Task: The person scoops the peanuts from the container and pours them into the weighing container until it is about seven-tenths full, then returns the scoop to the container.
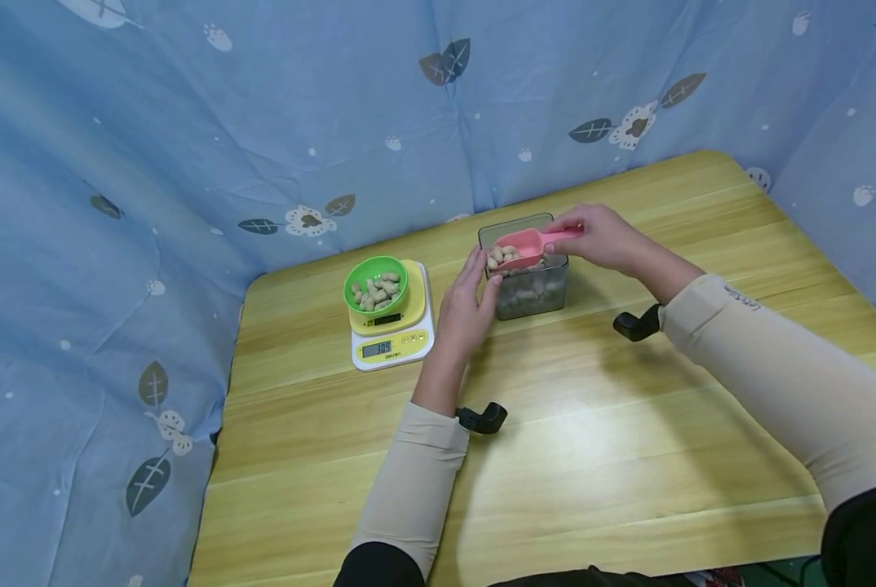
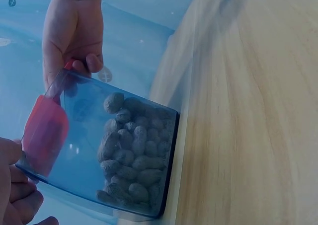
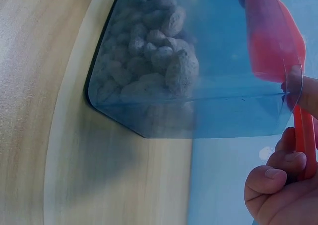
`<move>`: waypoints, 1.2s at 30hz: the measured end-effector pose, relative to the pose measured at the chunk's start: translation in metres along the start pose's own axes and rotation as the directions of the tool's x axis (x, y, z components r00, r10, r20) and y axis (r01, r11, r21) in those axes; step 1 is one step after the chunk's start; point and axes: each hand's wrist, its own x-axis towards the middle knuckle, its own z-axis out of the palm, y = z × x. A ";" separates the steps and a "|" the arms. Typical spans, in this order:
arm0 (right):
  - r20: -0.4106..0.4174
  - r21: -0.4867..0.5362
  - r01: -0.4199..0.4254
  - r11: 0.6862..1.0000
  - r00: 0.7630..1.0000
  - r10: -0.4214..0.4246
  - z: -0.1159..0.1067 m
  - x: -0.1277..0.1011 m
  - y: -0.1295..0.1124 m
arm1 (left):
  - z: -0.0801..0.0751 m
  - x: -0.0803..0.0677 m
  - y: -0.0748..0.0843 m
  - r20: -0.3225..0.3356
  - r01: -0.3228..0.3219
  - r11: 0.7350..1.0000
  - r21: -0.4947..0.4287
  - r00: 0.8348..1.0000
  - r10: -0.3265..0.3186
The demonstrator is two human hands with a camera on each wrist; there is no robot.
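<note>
My right hand (image 1: 598, 236) holds a pink scoop (image 1: 529, 244) by its handle, its bowl at the mouth of a clear grey plastic container (image 1: 530, 298). Several unshelled peanuts (image 1: 498, 258) lie in the scoop. More peanuts (image 2: 134, 155) fill the lower part of the container, seen through its wall in both wrist views. My left hand (image 1: 467, 307) grips the container's left side near the rim, thumb at the front, close to the scoop's tip. In the right wrist view the fingers (image 3: 271, 183) of my right hand curl round the scoop handle.
Left of the container, a yellow and white kitchen scale (image 1: 394, 346) bears a green bowl (image 1: 355, 277) with peanuts in it. Its display appears to read 309. The wooden table (image 1: 555, 473) backs onto a blue patterned curtain (image 1: 379, 106).
</note>
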 end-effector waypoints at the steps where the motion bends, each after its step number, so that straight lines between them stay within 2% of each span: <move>1: -0.001 0.010 -0.004 1.000 1.000 0.004 0.000 0.000 0.000 | 0.000 0.000 0.001 0.004 0.001 1.000 0.017 1.000 -0.001; 7: -0.005 0.042 -0.007 0.999 1.000 0.007 0.004 -0.002 0.000 | -0.001 -0.001 0.008 0.026 -0.006 0.992 0.130 1.000 0.003; 15: 0.001 0.055 -0.013 0.998 1.000 0.013 0.003 -0.003 0.004 | -0.001 0.000 0.014 0.027 0.006 0.980 0.199 1.000 -0.012; 26: 0.011 0.116 -0.054 0.992 0.999 0.053 0.000 -0.004 0.008 | -0.001 0.000 0.013 0.015 -0.013 0.984 0.179 1.000 0.010; 36: 0.006 0.102 -0.060 0.993 0.998 0.060 -0.008 -0.008 0.005 | 0.000 -0.001 0.008 0.024 0.001 0.996 0.092 1.000 -0.004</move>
